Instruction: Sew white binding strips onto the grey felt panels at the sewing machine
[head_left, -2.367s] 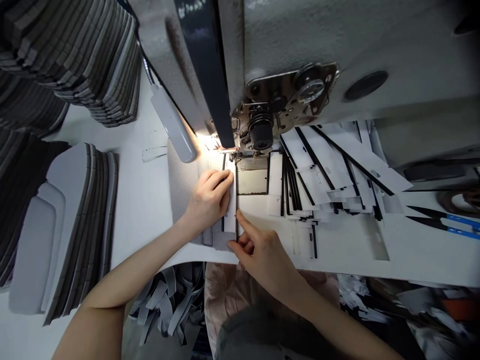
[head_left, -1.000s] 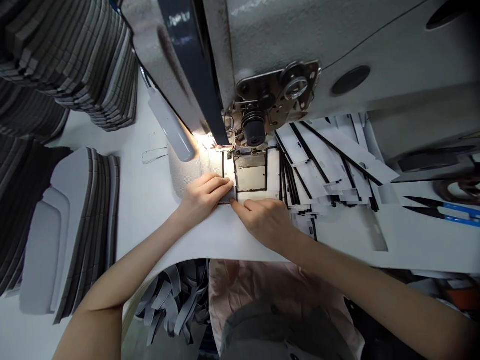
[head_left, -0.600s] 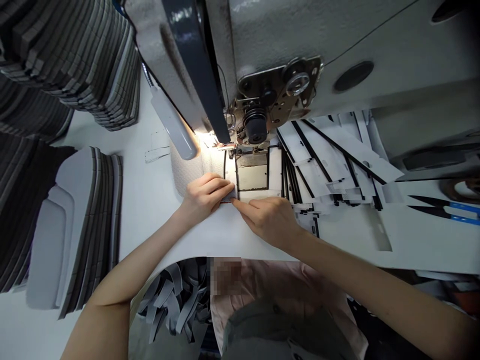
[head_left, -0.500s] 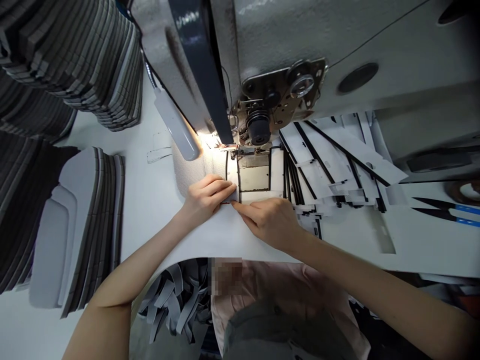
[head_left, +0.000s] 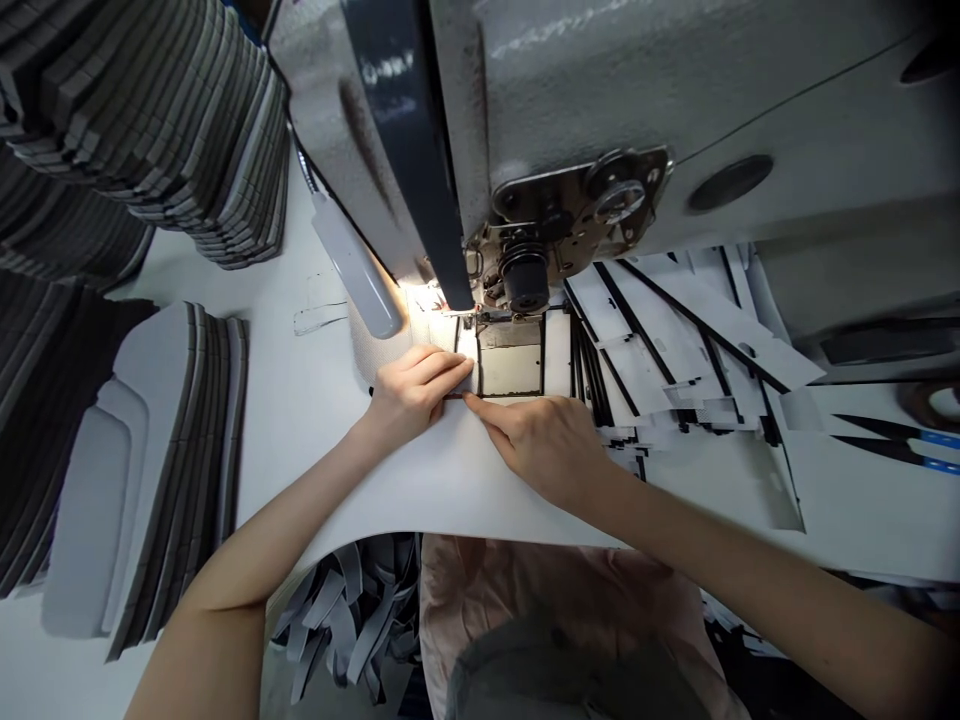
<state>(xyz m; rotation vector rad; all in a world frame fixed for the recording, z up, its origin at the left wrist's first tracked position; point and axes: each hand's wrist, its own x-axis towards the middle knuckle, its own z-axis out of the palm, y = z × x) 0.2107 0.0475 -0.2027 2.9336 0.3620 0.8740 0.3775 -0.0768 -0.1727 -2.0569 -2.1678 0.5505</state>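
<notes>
Under the lit needle area of a sewing machine point(head_left: 525, 275) lies a light grey fabric piece point(head_left: 367, 350) with a dark edge. My left hand point(head_left: 412, 393) rests flat on its near right part, fingers extended and pointing right. Close beside it, my right hand point(head_left: 540, 435) touches the fabric's near edge with an outstretched index finger, its other fingers curled under. The fingertips of both hands almost meet in front of the presser foot, just left of the metal plate point(head_left: 511, 370). The fabric beneath my left palm is hidden.
Tall stacks of grey padded pieces point(head_left: 180, 130) and pale curved pieces point(head_left: 90, 510) stand left. White strips with black edges point(head_left: 675, 340) lie right, then blue-handled scissors point(head_left: 900, 440). A white lamp point(head_left: 356, 265) hangs by the needle. Grey strips point(head_left: 352, 610) hang below the table edge.
The fabric piece has shifted slightly away from me, toward the needle. Both hands stay at its near edge. The camera view has tilted a little.
</notes>
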